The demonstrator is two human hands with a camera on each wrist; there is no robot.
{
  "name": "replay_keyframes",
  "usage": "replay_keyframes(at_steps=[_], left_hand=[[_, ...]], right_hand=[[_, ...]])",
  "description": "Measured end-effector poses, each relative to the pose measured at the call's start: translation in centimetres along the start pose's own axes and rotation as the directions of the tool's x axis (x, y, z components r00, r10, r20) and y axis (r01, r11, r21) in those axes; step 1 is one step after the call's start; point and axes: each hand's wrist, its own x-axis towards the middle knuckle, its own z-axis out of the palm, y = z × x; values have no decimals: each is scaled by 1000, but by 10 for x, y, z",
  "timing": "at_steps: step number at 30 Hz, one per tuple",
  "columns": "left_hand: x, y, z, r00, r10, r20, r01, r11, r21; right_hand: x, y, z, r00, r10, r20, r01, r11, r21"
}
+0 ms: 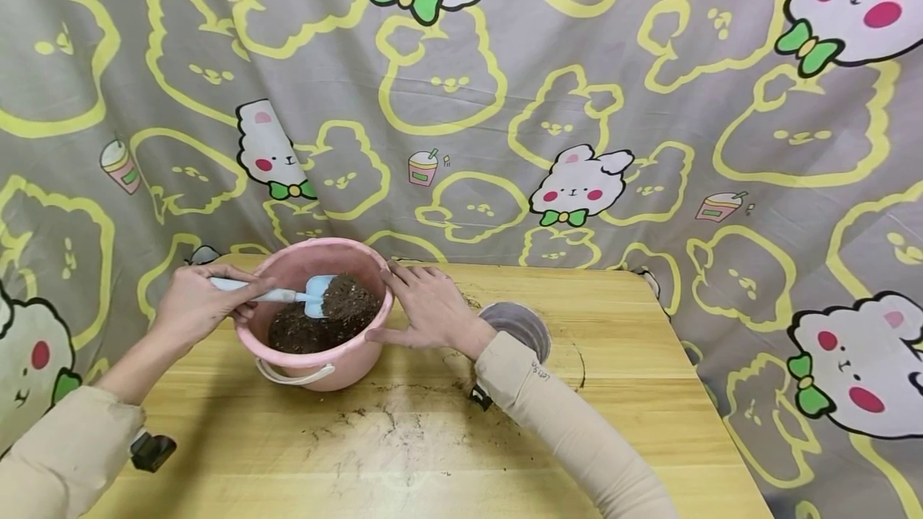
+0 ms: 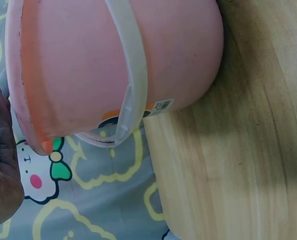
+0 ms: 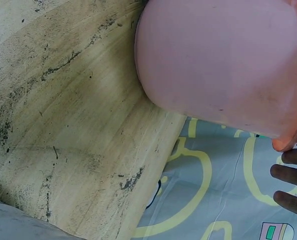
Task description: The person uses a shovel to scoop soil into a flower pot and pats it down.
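Note:
A pink bucket (image 1: pixel 353 367) with a white handle (image 1: pixel 296 375) stands on the table, dark soil (image 1: pixel 303 331) inside it. My left hand (image 1: pixel 195 303) grips the handle of a light blue hand trowel (image 1: pixel 315 295) over the bucket's mouth. A heap of soil lies at the trowel's blade, partly covering it. On the bucket's right side, my right hand (image 1: pixel 433 307) rests against the rim with spread fingers, the thumb nearer the front. In the right wrist view its fingers (image 3: pixel 291 175) look straight beside the rim. The left wrist view catches only part of the left hand (image 2: pixel 3 170).
A grey round container (image 1: pixel 515 327) stands right of the bucket, partly hidden by my right forearm. Soil crumbs (image 1: pixel 360 423) are scattered over the wooden table (image 1: pixel 627 439). A patterned curtain (image 1: pixel 461 118) hangs behind the table and at both sides.

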Motion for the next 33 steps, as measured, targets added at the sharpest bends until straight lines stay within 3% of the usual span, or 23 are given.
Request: replay_keyframes(at_steps=[4,19,28,33], left_hand=[[0,1,0,1000,8,2,-8,999,-44],[-5,18,-1,1000,11,-5,-11,1000,-12],[-10,39,8,1000,-22,9,22,1000,14],[-13,52,20,998,-32,50,35,998,-57]], right_hand=[[0,0,0,1000,-4,-9,4,1000,2],[-9,4,-11,999,38,37,-40,998,47],[-49,27,-27,996,80,31,-81,995,65],[-80,43,-30,995,97,17,-98,993,69]])
